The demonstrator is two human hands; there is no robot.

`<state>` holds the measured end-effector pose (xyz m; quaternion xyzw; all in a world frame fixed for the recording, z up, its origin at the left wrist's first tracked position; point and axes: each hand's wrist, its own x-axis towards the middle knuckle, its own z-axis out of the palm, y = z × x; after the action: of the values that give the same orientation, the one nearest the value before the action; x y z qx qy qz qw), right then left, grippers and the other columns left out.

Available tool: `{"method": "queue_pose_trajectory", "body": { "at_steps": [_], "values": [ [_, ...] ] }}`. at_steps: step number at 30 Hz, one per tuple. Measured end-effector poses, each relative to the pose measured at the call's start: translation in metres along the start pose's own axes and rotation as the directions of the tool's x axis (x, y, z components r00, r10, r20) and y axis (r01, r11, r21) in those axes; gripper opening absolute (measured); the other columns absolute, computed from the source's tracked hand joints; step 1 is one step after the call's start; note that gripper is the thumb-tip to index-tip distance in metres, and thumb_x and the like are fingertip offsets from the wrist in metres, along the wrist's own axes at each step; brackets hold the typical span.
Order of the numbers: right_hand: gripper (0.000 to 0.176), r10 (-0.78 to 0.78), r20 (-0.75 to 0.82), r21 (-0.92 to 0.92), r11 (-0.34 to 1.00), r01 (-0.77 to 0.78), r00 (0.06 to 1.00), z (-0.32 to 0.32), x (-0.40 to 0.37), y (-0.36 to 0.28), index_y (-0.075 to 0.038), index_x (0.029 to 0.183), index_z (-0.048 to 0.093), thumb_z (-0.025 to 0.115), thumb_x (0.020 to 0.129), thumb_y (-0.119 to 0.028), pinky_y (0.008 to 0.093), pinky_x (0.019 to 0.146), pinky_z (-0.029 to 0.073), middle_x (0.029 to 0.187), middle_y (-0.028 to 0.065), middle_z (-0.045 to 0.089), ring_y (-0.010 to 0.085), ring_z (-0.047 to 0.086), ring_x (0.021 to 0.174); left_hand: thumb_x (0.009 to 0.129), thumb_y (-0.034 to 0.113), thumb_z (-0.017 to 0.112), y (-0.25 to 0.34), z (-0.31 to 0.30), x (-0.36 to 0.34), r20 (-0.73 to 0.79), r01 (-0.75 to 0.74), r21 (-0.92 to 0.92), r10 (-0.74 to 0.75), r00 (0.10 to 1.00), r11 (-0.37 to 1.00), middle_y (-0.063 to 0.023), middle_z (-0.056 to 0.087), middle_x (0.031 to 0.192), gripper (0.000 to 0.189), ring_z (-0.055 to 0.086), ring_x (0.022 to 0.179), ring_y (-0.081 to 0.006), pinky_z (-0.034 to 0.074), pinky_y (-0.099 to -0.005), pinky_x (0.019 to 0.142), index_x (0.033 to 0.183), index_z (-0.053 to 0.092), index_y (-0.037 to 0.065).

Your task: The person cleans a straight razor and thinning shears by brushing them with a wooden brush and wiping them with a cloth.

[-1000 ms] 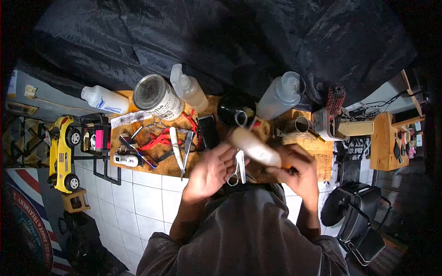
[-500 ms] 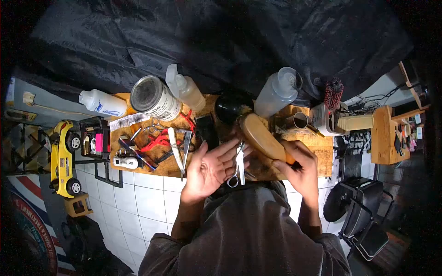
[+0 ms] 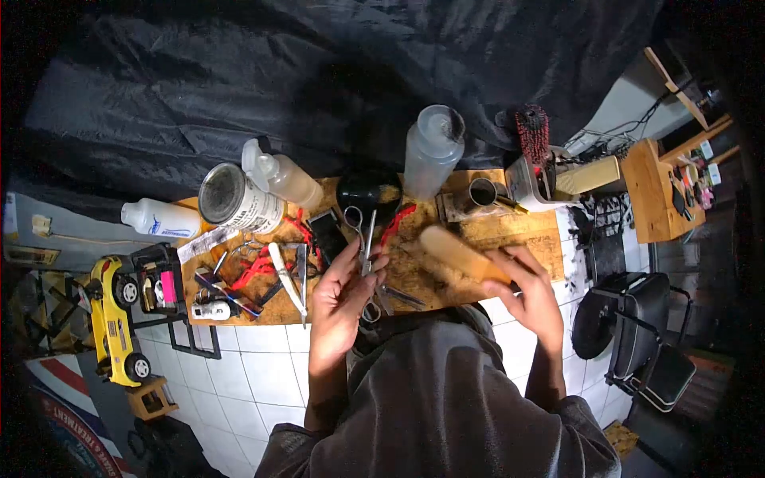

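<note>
My left hand (image 3: 344, 291) is closed around a pair of metal scissors (image 3: 367, 247) over the front of the wooden table. One finger ring of the scissors sticks out above my fingers and another shows below. In my right hand (image 3: 526, 288) is a wooden-backed brush (image 3: 458, 253), tilted over the tabletop and smeared by motion. Its bristle side is too blurred to make out. The brush and the scissors are apart. Left of my left hand lie a white-handled straight razor (image 3: 287, 279) and a dark comb-like tool (image 3: 302, 275).
Along the back of the table (image 3: 522, 243) stand a large can (image 3: 239, 199), a spray bottle (image 3: 287, 179), a clear bottle (image 3: 433, 151), a black bowl (image 3: 368, 195) and a metal cup (image 3: 482, 193). A red-black round brush (image 3: 532, 135) rises from a container. A white clipper (image 3: 211, 311) lies front left.
My left hand has gone from an opened palm to a closed grip, moving left with the scissors. The brush has come away from the scissors and swung lower over the table.
</note>
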<state>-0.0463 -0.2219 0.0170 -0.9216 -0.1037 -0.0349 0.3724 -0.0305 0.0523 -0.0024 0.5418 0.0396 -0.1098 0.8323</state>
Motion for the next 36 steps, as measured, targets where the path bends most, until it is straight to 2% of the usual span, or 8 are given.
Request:
{"method": "queue_pose_trajectory", "body": {
  "at_steps": [2, 5, 18, 22, 24, 28, 32, 36],
  "values": [
    [0.036, 0.108, -0.019, 0.036, 0.994, -0.107, 0.994, 0.004, -0.001, 0.004, 0.001, 0.112, 0.061, 0.067, 0.077, -0.003, 0.0338, 0.079, 0.047, 0.103, 0.0167, 0.055, 0.0283, 0.059, 0.091, 0.088, -0.01, 0.046, 0.0, 0.008, -0.004, -0.047, -0.006, 0.066, 0.009, 0.999, 0.998, -0.0149, 0.053, 0.125, 0.049, 0.055, 0.114, -0.0229, 0.045, -0.0304, 0.095, 0.136, 0.036, -0.004],
    [0.039, 0.016, -0.117, -0.03, 0.999, -0.019, 0.993, 0.016, -0.002, 0.017, -0.008, 0.11, 0.066, 0.062, 0.074, 0.006, 0.0363, 0.08, 0.048, 0.107, 0.0136, 0.052, 0.0289, 0.057, 0.097, 0.091, -0.006, 0.048, -0.006, 0.013, -0.008, -0.008, 0.017, 0.11, -0.016, 1.0, 0.994, -0.0153, 0.055, 0.116, 0.045, 0.058, 0.109, -0.0228, 0.049, -0.0321, 0.091, 0.135, 0.037, -0.002],
    [0.018, -0.22, -0.073, -0.114, 0.971, 0.211, 0.973, 0.027, -0.013, 0.062, -0.007, 0.089, 0.07, 0.065, 0.072, -0.006, 0.0418, 0.089, 0.042, 0.112, 0.0115, 0.054, 0.0309, 0.05, 0.105, 0.096, 0.001, 0.042, -0.02, 0.079, -0.008, -0.021, 0.113, 0.231, -0.111, 0.994, 0.967, -0.0128, 0.056, 0.112, 0.041, 0.062, 0.094, -0.0195, 0.052, -0.0302, 0.082, 0.136, 0.034, 0.001],
    [0.017, -0.299, -0.02, -0.037, 0.954, 0.298, 0.954, 0.021, -0.019, 0.068, -0.004, 0.087, 0.068, 0.071, 0.071, -0.009, 0.0428, 0.088, 0.043, 0.106, 0.0101, 0.058, 0.0313, 0.053, 0.1, 0.095, 0.003, 0.045, -0.024, 0.093, -0.004, 0.041, 0.181, 0.108, -0.186, 0.982, 0.978, -0.0117, 0.054, 0.118, 0.044, 0.06, 0.099, -0.0205, 0.05, -0.0304, 0.082, 0.137, 0.035, 0.002],
    [0.026, -0.291, -0.171, 0.076, 0.949, 0.307, 0.941, 0.02, -0.017, 0.06, -0.005, 0.097, 0.068, 0.07, 0.072, -0.006, 0.0413, 0.088, 0.044, 0.109, 0.0117, 0.056, 0.0311, 0.054, 0.106, 0.092, 0.003, 0.05, -0.026, 0.099, -0.001, 0.165, 0.131, -0.034, -0.124, 0.978, 0.991, -0.0115, 0.052, 0.121, 0.048, 0.058, 0.104, -0.0216, 0.047, -0.0313, 0.087, 0.138, 0.036, 0.002],
    [0.032, -0.094, -0.202, 0.374, 0.912, 0.166, 0.975, 0.004, -0.006, 0.037, -0.003, 0.111, 0.063, 0.064, 0.079, -0.004, 0.0378, 0.09, 0.043, 0.112, 0.0126, 0.056, 0.0308, 0.054, 0.106, 0.087, 0.0, 0.055, -0.024, 0.102, 0.0, 0.293, 0.263, -0.042, -0.24, 0.925, 0.964, -0.0107, 0.051, 0.123, 0.06, 0.055, 0.111, -0.0233, 0.044, -0.0344, 0.097, 0.142, 0.031, 0.003],
    [0.036, -0.113, -0.099, 0.499, 0.854, 0.148, 0.989, 0.012, -0.004, 0.044, -0.004, 0.117, 0.061, 0.063, 0.081, -0.003, 0.0363, 0.086, 0.046, 0.112, 0.0162, 0.056, 0.0303, 0.055, 0.106, 0.084, -0.003, 0.057, -0.03, 0.108, -0.004, 0.35, 0.347, -0.185, -0.268, 0.898, 0.919, -0.014, 0.046, 0.133, 0.067, 0.053, 0.117, -0.0215, 0.043, -0.0316, 0.099, 0.144, 0.026, 0.001],
    [0.041, -0.205, -0.228, 0.434, 0.854, 0.288, 0.952, 0.003, 0.004, 0.046, -0.004, 0.121, 0.058, 0.062, 0.081, -0.003, 0.0346, 0.084, 0.047, 0.107, 0.0166, 0.057, 0.0297, 0.058, 0.098, 0.085, -0.004, 0.053, -0.04, 0.113, -0.011, 0.341, 0.341, -0.322, -0.228, 0.912, 0.883, -0.0155, 0.044, 0.135, 0.066, 0.052, 0.118, -0.0202, 0.043, -0.0291, 0.099, 0.144, 0.024, 0.0]
  ]
}}
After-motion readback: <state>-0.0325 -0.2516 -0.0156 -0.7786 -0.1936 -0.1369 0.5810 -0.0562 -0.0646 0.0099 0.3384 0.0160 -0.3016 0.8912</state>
